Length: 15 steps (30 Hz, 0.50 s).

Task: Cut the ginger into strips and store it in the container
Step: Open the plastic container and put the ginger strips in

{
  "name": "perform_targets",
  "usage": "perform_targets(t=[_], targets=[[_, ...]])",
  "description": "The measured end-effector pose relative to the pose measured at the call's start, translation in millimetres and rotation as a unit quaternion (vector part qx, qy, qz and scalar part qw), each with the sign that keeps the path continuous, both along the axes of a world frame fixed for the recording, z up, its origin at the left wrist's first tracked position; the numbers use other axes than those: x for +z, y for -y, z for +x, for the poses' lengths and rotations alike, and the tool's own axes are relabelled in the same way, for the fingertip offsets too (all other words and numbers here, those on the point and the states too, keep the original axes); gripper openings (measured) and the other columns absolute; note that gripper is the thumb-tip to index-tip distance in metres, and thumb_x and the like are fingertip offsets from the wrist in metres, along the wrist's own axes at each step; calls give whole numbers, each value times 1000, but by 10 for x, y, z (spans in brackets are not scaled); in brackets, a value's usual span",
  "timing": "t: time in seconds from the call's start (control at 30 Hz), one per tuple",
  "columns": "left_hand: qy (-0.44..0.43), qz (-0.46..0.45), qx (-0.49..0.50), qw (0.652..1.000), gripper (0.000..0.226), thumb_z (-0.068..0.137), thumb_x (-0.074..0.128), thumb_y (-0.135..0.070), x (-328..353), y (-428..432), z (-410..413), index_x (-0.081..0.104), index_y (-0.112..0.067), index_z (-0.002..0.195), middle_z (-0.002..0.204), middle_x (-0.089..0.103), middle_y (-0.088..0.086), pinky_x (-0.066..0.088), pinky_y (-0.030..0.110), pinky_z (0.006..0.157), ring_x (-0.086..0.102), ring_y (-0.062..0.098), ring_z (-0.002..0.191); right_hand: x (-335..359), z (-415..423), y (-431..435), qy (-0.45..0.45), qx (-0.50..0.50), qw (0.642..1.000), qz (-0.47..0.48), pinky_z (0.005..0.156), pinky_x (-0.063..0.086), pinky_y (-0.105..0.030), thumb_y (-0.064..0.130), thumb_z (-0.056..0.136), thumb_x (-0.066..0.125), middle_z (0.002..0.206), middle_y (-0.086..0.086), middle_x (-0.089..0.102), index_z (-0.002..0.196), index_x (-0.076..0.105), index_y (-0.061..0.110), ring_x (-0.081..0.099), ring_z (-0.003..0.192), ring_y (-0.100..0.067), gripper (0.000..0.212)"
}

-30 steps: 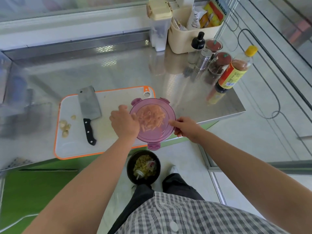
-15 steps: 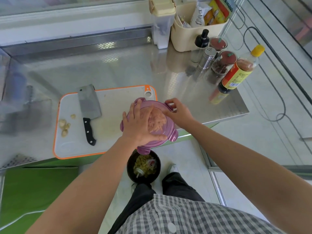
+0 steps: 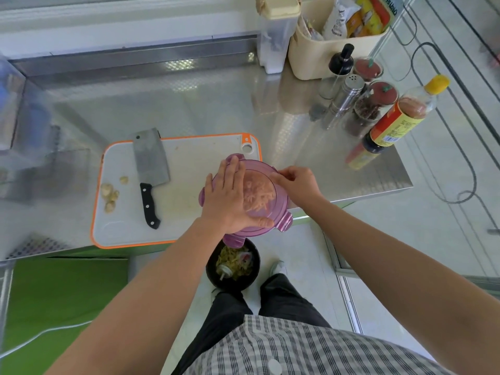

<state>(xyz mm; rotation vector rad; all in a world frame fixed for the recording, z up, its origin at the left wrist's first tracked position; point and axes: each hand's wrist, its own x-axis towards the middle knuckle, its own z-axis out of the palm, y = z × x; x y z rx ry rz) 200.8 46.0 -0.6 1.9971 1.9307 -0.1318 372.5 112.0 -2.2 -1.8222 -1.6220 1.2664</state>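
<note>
A brushed stainless-steel counter point(image 3: 189, 104) is seen from above, reflective and flat. On its near part a rectangular white cutting board point(image 3: 189, 169) with an orange rim is laid. A steel cleaver point(image 3: 151, 163) with a broad rectangular blade and a black riveted handle is set on the board's left half; pale knobbly ginger offcuts point(image 3: 109, 194) are scattered to the left of it.

At the board's near right corner, overhanging the counter edge, a round translucent purple plastic container point(image 3: 259, 196) with clip tabs is found, its lid in place. Thin orange-pink ginger strips point(image 3: 257, 193) are visible through the lid.

The left hand point(image 3: 230, 201) is spread flat on the lid, palm down, fingers extended. The right hand point(image 3: 296, 182) is pinched at the far right rim of the container, where a tab appears to be gripped.

At the far right, a cream tub, glass jars, a metal shaker and a yellow-capped sauce bottle point(image 3: 400, 123) are grouped.

Against the picture of a second ago, when the container was held at its sides by both hands, the left hand is now placed on top and the right hand is shifted to the far rim.
</note>
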Motion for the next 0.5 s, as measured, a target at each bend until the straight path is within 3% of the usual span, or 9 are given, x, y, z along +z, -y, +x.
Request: perform_targets(t=[0.1, 0.2, 0.27, 0.37, 0.43, 0.5], targets=[[-7, -5, -20, 1000, 145, 44, 40, -97, 21, -30, -68, -17, -17, 151, 155, -32, 3, -14, 55, 114, -32, 26, 141, 23, -56, 62, 35, -6, 999, 7, 78, 46, -30, 34, 89, 63, 90, -4, 67, 99, 67, 7, 58, 85, -19, 29], [-4, -17, 9, 1000, 139, 47, 54, -92, 86, -38, -161, -20, -32, 148, 150, -39, 5, -23, 56, 107, -35, 31, 138, 63, -118, 174, 59, -33, 998, -7, 73, 46, -32, 34, 87, 61, 78, -3, 62, 85, 62, 11, 59, 81, -24, 23], [-9, 21, 50, 998, 121, 59, 56, -85, 103, 32, -180, -7, -36, 151, 156, -25, 7, -11, 57, 112, -17, 31, 144, 63, -124, 226, 45, -48, 997, -49, 74, 53, -41, 35, 83, 62, 66, -12, 63, 69, 58, 9, 65, 74, -33, 30], [-44, 77, 152, 984, 101, 69, 29, -88, 120, 161, -187, 10, -33, 152, 152, 12, 10, 16, 50, 110, 15, 28, 135, 180, -187, 324, 23, 50, 980, -193, 71, 58, -38, 42, 83, 62, 68, -18, 67, 70, 64, 2, 65, 60, -28, 41], [-71, 75, 172, 980, 110, 61, 9, -92, 103, 207, -190, 10, -30, 152, 148, 21, 11, 19, 49, 109, 19, 27, 134, 220, -250, 312, 101, 119, 976, -149, 70, 55, -35, 51, 82, 60, 74, -11, 68, 75, 62, 7, 66, 66, -26, 45], [-72, 75, 167, 980, 112, 60, 7, -93, 90, 236, -195, 8, -28, 152, 150, 20, 10, 15, 49, 111, 17, 26, 137, 233, -325, 232, 135, 86, 987, -15, 74, 48, -34, 53, 81, 63, 92, -4, 63, 94, 55, 14, 63, 82, -25, 42]])
